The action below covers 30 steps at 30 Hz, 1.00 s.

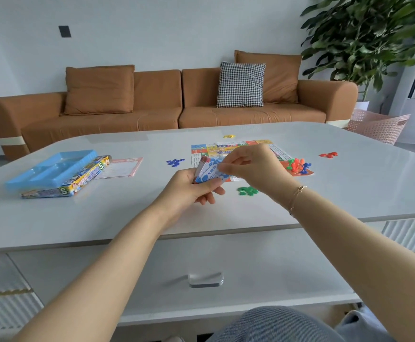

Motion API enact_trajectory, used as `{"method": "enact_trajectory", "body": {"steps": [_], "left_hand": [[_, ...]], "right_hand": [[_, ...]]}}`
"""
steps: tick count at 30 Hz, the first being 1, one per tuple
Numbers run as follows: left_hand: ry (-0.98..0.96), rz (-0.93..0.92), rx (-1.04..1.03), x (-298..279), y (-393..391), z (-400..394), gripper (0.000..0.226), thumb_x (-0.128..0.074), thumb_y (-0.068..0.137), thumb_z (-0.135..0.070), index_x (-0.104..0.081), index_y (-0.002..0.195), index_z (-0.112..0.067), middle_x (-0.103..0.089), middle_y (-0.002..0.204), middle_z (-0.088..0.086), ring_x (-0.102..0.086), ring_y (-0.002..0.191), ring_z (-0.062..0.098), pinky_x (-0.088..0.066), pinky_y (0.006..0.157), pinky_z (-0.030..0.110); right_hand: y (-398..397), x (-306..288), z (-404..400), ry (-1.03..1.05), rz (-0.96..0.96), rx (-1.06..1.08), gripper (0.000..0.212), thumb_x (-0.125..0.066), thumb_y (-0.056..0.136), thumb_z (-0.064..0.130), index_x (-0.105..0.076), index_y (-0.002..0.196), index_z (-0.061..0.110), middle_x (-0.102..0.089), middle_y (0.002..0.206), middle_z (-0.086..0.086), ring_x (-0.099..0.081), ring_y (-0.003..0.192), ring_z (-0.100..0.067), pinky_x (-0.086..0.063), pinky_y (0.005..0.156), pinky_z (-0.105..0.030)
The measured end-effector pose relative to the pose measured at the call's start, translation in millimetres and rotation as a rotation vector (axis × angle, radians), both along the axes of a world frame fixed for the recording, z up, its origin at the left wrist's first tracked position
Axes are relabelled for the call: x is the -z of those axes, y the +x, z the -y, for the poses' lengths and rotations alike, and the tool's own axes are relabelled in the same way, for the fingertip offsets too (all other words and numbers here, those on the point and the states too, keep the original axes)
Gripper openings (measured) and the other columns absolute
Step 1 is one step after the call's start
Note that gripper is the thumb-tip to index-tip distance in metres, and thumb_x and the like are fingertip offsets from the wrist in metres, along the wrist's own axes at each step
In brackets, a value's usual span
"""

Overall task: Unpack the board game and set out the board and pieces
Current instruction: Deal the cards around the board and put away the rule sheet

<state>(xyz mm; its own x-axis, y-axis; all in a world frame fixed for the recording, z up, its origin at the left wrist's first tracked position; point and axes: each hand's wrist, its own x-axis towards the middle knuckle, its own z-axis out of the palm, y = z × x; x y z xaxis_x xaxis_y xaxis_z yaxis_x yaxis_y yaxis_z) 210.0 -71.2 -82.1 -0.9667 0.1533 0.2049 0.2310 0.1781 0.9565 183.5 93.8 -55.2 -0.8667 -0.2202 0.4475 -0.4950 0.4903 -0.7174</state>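
Note:
My left hand (193, 187) grips a stack of blue-and-white cards (207, 172) above the table. My right hand (249, 166) pinches the top card of that stack at its right edge. Behind my hands the colourful game board (231, 148) lies flat, partly hidden. Red, green and blue pawns (299, 165) stand on its right corner. Piles of small tokens lie around the board: blue (174, 162), green (247, 190), red (327, 154) and yellow (229, 136). The game box (78, 182) with a blue plastic tray (51, 169) in it sits at the left.
A pink-edged sheet (121, 167) lies beside the box. The grey table (117, 211) has a drawer handle (206, 279) at its front. Beyond stand a brown sofa (157, 107), a pink basket (376, 125) and a large plant (369, 38).

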Motion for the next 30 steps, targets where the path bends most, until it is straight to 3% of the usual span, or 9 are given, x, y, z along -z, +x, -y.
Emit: {"method": "enact_trajectory", "body": {"steps": [8,12,21,24,30], "left_hand": [[0.139,0.064,0.041,-0.3,-3.7,2.4,0.027,-0.044,0.099,-0.030,-0.062,0.101,-0.011,-0.074,0.085,0.009,-0.061,0.057,0.011,-0.047,0.053,0.016],[0.186,0.052,0.022,1.1,-2.4,2.9,0.016,-0.050,0.097,-0.022,-0.063,0.097,-0.012,-0.072,0.080,0.005,-0.068,0.060,0.014,-0.050,0.052,0.016],[0.246,0.013,-0.026,1.3,-2.7,4.6,0.011,-0.055,0.094,-0.016,-0.064,0.100,-0.013,-0.073,0.077,0.000,-0.071,0.064,0.015,-0.049,0.050,0.017],[0.263,0.004,-0.020,2.0,-3.3,5.3,0.011,-0.054,0.095,-0.017,-0.063,0.099,-0.015,-0.074,0.079,0.000,-0.072,0.065,0.018,-0.050,0.050,0.018],[0.366,0.068,-0.041,0.0,-14.5,16.9,0.010,-0.054,0.094,-0.014,-0.063,0.099,-0.012,-0.073,0.081,0.003,-0.072,0.065,0.018,-0.053,0.053,0.020]], "right_hand": [[-6.1,7.2,-1.5,-0.017,-0.061,0.075,0.009,-0.074,0.079,0.018,-0.072,0.078,0.009,-0.071,0.074,-0.007,-0.060,0.064,-0.015,-0.049,0.062,-0.028],[-7.1,8.2,-2.4,0.000,-0.058,0.066,0.008,-0.074,0.080,0.017,-0.070,0.075,0.012,-0.069,0.072,-0.004,-0.057,0.060,-0.012,-0.047,0.060,-0.025],[-7.4,11.9,6.3,-0.210,0.132,0.010,0.017,-0.075,0.079,0.017,-0.072,0.094,0.009,-0.067,0.072,-0.005,-0.054,0.053,-0.004,-0.046,0.058,-0.019],[-7.7,11.2,5.8,-0.221,0.156,0.008,0.011,-0.075,0.079,0.017,-0.074,0.085,0.008,-0.063,0.065,0.002,-0.047,0.046,0.003,-0.042,0.051,-0.011],[-14.2,5.1,16.9,-0.216,0.102,0.020,0.006,-0.072,0.081,0.011,-0.071,0.081,0.005,-0.064,0.065,-0.001,-0.049,0.046,0.002,-0.043,0.053,-0.013]]}}
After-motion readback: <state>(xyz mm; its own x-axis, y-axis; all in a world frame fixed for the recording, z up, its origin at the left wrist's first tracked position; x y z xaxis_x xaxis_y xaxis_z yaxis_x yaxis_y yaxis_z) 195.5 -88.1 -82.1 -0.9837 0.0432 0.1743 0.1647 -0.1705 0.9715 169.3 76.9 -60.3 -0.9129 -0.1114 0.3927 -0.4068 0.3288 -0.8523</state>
